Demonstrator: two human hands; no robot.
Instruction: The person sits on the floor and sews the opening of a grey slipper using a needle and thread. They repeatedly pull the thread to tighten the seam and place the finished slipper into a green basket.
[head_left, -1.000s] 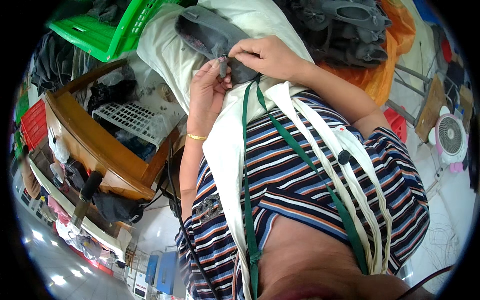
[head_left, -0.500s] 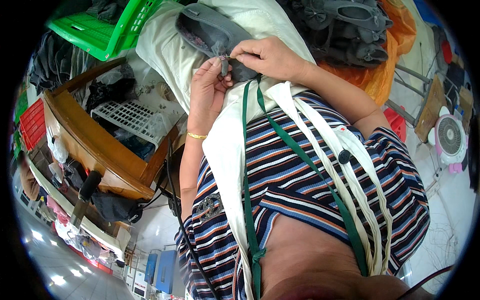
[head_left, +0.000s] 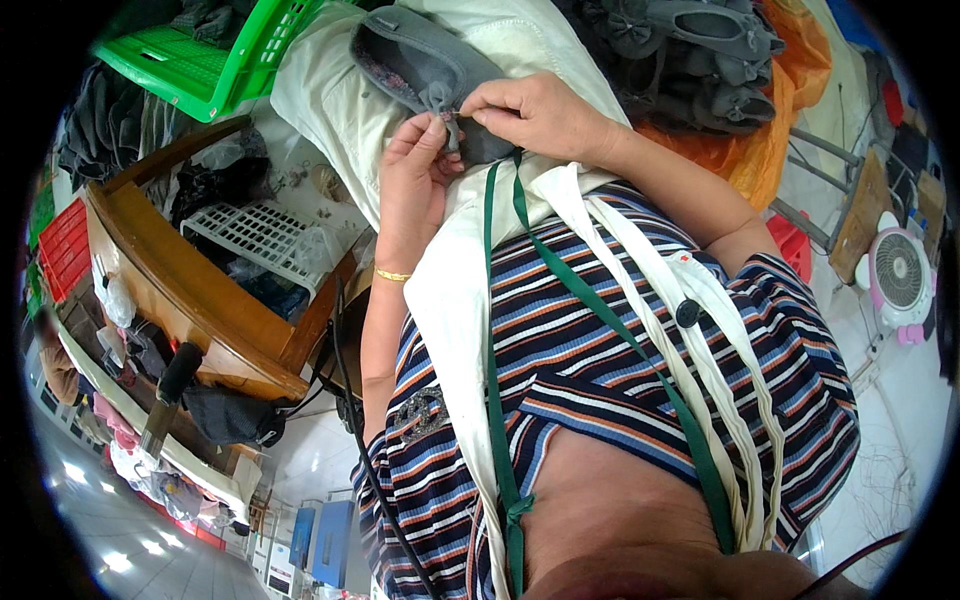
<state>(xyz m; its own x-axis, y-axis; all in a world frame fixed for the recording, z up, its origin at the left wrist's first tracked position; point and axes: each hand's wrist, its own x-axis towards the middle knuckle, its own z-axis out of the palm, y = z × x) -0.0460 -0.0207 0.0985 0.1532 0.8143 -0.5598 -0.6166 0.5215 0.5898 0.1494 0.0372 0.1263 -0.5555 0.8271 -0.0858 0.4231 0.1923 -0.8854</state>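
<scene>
**Both hands pinched on a grey shoe at the top of the frame**

Closest to the camera, filling the lower middle, is the person's striped shirt (head_left: 620, 400), with a cream apron (head_left: 455, 300) and its green straps (head_left: 600, 330) running up across it. A gold bangle (head_left: 392, 275) sits on the left wrist, left of centre.

Up we go along the forearms, and here's the action, upper middle. The left hand (head_left: 415, 180) is closed, thumb and fingertips pinching a small bit at the front of the grey shoe (head_left: 420, 60), right by its bow. The right hand (head_left: 535, 115) comes in from the right and is closed too, fingers pressed down on the same spot of the shoe, the two hands touching at their tips. What exactly sits between the fingertips is too small to tell. The shoe lies on the cream cloth over the lap, opening up, heel toward the upper left.

Left of the hands, a wooden tray (head_left: 180, 290) holds a white plastic basket (head_left: 250, 235). Further off, upper left, a green crate (head_left: 200, 55). Upper right, a heap of grey shoes (head_left: 690, 45) rests on an orange bag (head_left: 770, 130). Far right, a small pink fan (head_left: 900, 275) on the floor.
</scene>
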